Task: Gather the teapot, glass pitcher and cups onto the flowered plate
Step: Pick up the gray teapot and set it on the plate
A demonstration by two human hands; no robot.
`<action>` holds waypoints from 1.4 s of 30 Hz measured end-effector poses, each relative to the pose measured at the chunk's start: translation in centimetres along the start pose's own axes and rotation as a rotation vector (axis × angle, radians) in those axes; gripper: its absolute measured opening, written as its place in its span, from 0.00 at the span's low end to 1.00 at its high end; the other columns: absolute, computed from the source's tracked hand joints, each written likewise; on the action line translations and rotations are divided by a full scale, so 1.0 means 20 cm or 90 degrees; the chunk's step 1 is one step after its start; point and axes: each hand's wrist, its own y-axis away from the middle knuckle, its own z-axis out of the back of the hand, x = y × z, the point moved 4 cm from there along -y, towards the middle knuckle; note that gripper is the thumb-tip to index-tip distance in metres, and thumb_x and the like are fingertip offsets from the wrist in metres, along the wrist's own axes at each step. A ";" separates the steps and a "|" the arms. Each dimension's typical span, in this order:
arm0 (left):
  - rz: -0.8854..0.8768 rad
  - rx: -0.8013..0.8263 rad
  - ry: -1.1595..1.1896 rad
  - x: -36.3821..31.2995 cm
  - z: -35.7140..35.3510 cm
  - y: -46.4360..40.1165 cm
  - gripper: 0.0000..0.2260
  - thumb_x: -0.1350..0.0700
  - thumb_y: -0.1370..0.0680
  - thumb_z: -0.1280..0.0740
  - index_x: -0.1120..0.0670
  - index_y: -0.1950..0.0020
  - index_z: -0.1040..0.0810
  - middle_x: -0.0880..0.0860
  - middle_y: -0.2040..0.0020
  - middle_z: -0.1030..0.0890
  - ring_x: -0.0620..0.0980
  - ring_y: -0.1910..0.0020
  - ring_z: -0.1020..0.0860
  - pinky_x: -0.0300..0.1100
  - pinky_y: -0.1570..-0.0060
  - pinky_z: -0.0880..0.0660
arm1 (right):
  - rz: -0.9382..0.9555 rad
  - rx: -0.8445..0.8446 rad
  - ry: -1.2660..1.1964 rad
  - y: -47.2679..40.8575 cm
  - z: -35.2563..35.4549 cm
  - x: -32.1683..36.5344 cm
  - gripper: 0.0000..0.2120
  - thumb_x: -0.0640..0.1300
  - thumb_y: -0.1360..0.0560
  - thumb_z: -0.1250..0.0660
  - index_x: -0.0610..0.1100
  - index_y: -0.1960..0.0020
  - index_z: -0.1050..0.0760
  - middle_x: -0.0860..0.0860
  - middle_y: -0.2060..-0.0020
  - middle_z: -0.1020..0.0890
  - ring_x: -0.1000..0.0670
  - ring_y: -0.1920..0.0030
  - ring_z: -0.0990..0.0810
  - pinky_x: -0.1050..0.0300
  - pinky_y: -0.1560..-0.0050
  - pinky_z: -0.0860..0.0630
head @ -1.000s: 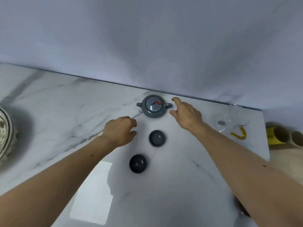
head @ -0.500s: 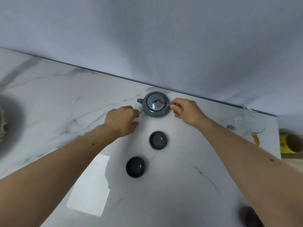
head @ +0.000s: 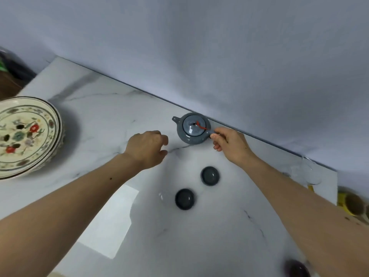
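Note:
A grey teapot (head: 192, 128) with a red cord on its lid sits near the wall. My right hand (head: 229, 143) pinches its handle on the right side. My left hand (head: 146, 147) hovers loosely curled just left of the teapot, holding nothing. Two dark grey cups (head: 209, 175) (head: 185, 198) stand on the marble counter in front of the teapot. The flowered plate (head: 30, 134) lies at the far left. The glass pitcher (head: 308, 172) stands at the right, partly behind my right forearm.
Yellow containers (head: 351, 202) sit past the counter's right end. A dark round object (head: 295, 268) is at the lower right edge. The wall runs close behind the teapot. A bright light patch (head: 107, 220) lies on the counter below my left arm.
My right hand reached the teapot and closed on its handle. My left hand stayed beside it. The view swung left, bringing the flowered plate into sight.

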 end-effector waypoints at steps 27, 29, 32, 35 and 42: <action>0.147 -0.056 0.024 1.87 0.37 0.91 0.12 0.49 0.24 0.36 0.49 0.42 0.22 0.51 0.46 0.20 0.57 0.46 0.22 0.46 0.56 0.25 | 0.128 0.082 -0.014 0.01 -1.42 1.65 0.08 0.42 0.21 0.37 0.41 0.53 0.21 0.42 0.64 0.17 0.44 0.62 0.18 0.53 0.53 0.19; 0.162 -0.052 0.040 1.95 0.33 0.88 0.13 0.48 0.24 0.35 0.48 0.41 0.23 0.51 0.45 0.21 0.56 0.45 0.22 0.47 0.56 0.25 | 0.129 0.087 -0.003 -0.05 -1.50 1.67 0.08 0.43 0.21 0.37 0.41 0.53 0.21 0.42 0.64 0.17 0.44 0.62 0.18 0.49 0.52 0.19; 0.179 -0.052 0.067 2.07 0.26 0.82 0.14 0.48 0.24 0.35 0.50 0.41 0.23 0.51 0.45 0.21 0.55 0.44 0.22 0.46 0.56 0.25 | 0.131 0.097 0.006 -0.14 -1.65 1.69 0.08 0.43 0.21 0.37 0.42 0.52 0.21 0.43 0.65 0.17 0.45 0.62 0.17 0.48 0.51 0.19; 0.174 -0.064 0.073 2.16 0.19 0.76 0.15 0.49 0.24 0.36 0.52 0.40 0.25 0.51 0.44 0.21 0.55 0.43 0.23 0.46 0.55 0.26 | 0.135 0.109 0.012 -0.21 -1.79 1.69 0.08 0.42 0.21 0.38 0.41 0.51 0.20 0.42 0.64 0.17 0.45 0.62 0.17 0.46 0.51 0.19; 0.146 -0.070 0.049 2.34 0.07 0.61 0.18 0.47 0.24 0.36 0.52 0.35 0.29 0.51 0.41 0.22 0.54 0.40 0.26 0.49 0.44 0.29 | 0.139 0.094 0.017 -0.37 -1.97 1.65 0.08 0.42 0.21 0.37 0.41 0.50 0.20 0.44 0.64 0.17 0.47 0.64 0.17 0.48 0.55 0.18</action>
